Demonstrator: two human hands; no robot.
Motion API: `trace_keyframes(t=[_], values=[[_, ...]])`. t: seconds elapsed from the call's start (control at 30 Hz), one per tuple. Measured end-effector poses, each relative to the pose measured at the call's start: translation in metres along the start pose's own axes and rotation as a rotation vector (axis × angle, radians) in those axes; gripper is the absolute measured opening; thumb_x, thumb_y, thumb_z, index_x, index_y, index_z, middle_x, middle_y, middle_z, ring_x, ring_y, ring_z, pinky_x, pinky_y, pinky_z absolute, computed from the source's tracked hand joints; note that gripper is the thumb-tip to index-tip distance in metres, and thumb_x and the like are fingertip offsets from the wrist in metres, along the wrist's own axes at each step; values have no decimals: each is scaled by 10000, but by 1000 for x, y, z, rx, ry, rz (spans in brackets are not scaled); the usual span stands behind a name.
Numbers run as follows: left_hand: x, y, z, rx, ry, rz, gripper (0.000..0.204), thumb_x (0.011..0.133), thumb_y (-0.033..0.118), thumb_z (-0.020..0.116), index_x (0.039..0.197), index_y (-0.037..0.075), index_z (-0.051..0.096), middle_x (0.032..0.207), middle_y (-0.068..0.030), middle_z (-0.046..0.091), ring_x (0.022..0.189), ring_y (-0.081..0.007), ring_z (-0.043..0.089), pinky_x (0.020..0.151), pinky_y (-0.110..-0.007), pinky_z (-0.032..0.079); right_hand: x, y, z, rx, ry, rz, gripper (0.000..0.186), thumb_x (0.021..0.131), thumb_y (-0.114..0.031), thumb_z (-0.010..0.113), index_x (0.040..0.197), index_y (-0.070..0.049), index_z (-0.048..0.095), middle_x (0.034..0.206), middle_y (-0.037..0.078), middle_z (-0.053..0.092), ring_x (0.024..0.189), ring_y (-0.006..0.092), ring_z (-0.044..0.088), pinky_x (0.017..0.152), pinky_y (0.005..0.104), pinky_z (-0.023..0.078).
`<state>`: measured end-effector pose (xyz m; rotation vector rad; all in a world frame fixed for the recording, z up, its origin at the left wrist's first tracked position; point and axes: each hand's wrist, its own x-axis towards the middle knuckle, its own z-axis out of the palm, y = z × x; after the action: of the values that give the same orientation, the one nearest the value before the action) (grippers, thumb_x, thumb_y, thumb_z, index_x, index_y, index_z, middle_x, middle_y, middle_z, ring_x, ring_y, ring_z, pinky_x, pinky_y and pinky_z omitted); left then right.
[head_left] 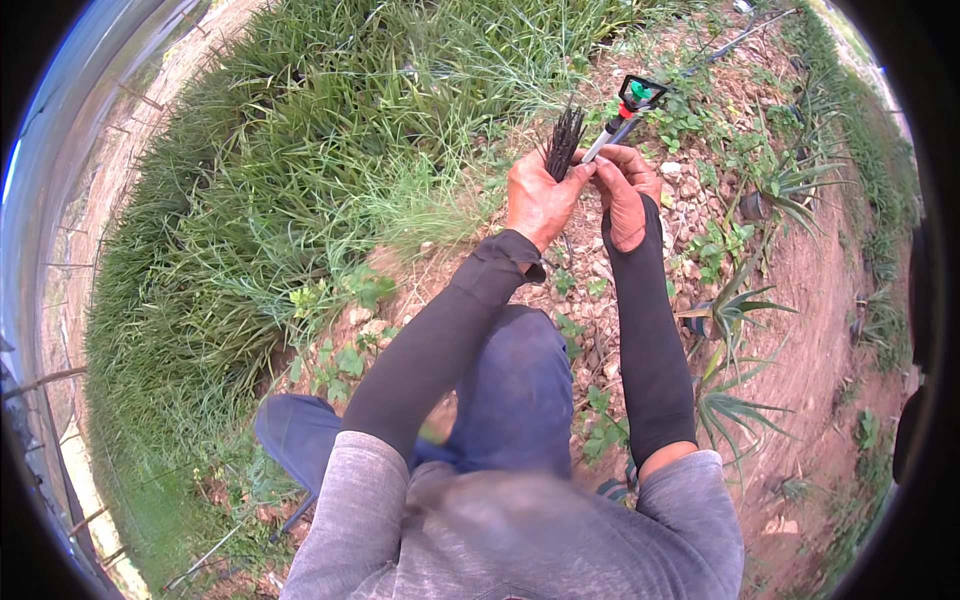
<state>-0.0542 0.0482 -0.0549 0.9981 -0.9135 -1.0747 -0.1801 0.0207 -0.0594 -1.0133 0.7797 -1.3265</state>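
Observation:
My left hand (540, 199) is closed around a bundle of thin, dark, stiff strands (565, 143), whose loose ends point up. Right beside it, my right hand (628, 190) has its fingers bent and pressed at the lower end of a small sprinkler (602, 139). The sprinkler has a pale grey tube, a red collar and a black frame with a green centre, and it leans up to the right. Thumbs and fingertips of both hands meet at the tube's base. What lies between those fingertips is hidden.
Dense green grassy plants (300, 150) fill the left side. Stony soil with low weeds lies under my hands. Spiky potted plants (722, 316) line the right, beside a bare dirt path (800, 330). A dark pipe (735, 45) runs away at the top right. My bent knee (520, 370) is below.

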Motion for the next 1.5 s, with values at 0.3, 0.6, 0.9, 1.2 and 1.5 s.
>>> trace_keyframes(t=[0.3,0.6,0.9,1.2,1.5], values=[[5,-1,0,213,17,69,162,788,96,707,917,7,662,724,-40,649,648,-76,563,585,-263,465,10,-10,-12,-482,-155,-379,209,822,98,625,1004,0,653,982,64,644,920,124,608,803,247,480],[5,10,1,377,22,215,188,797,99,686,949,-1,640,773,-97,645,673,-143,593,622,-296,474,21,-7,-25,-211,-36,-181,176,784,17,659,950,49,608,952,108,618,871,166,596,813,261,472],[0,14,-10,470,64,274,233,743,87,685,959,10,647,802,-130,622,685,-261,630,617,-337,488,18,-14,-8,-880,-209,-742,331,704,156,680,963,-46,630,865,71,652,796,169,619,741,279,493],[2,17,-10,455,61,267,202,740,98,677,922,17,650,796,-136,627,708,-264,628,646,-345,492,30,-20,-21,-611,-496,-490,233,838,80,599,1011,-69,647,961,78,608,903,148,581,776,267,476],[6,12,-11,366,9,172,198,761,98,688,925,-3,642,792,-96,638,702,-162,606,649,-302,486,44,-9,-33,-189,-336,-55,190,795,81,599,982,62,571,962,127,606,900,213,587,831,327,468]])
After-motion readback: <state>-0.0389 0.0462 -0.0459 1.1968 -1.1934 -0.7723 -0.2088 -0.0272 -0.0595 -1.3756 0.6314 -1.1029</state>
